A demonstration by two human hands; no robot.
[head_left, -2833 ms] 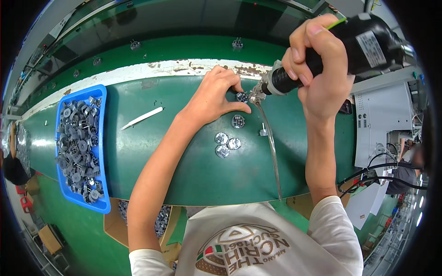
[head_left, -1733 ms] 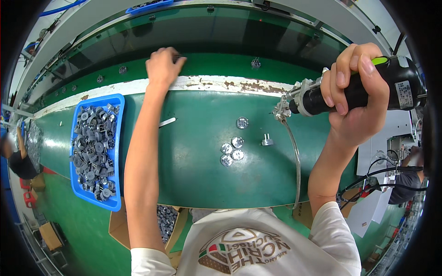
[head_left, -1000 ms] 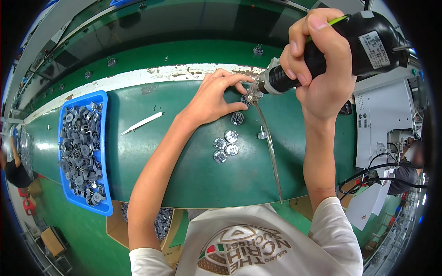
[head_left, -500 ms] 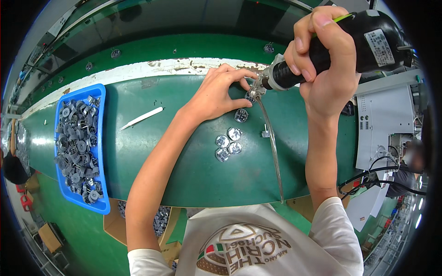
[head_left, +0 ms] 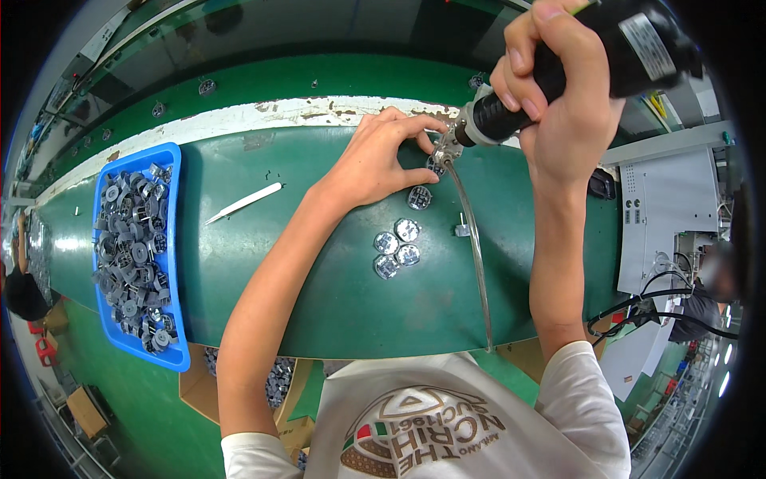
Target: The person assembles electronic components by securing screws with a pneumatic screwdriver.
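Note:
My right hand (head_left: 568,120) is wrapped round a black power screwdriver (head_left: 614,56) with a metal head, held at a slant. A clear hose (head_left: 475,255) runs from that head down to the bench edge. Under the head, my left hand (head_left: 369,160) pinches a small round part (head_left: 435,166) on the green bench between thumb and fingers; the tool and fingers mostly cover it. Just in front lies another round part (head_left: 419,197). Nearer to me, several silvery round parts (head_left: 386,267) form a cluster. A small metal piece (head_left: 462,229) lies beside the hose.
At the left, a blue tray (head_left: 180,339) is heaped with grey round parts. White tweezers (head_left: 243,203) lie on the green bench (head_left: 319,315). Beyond a worn white ledge (head_left: 239,126), round parts sit on a green belt (head_left: 271,80). A grey machine (head_left: 666,191) stands at the right.
The screwdriver and my right hand have shifted slightly left and away from me. Parts on the far belt have moved right. My left hand stays in place.

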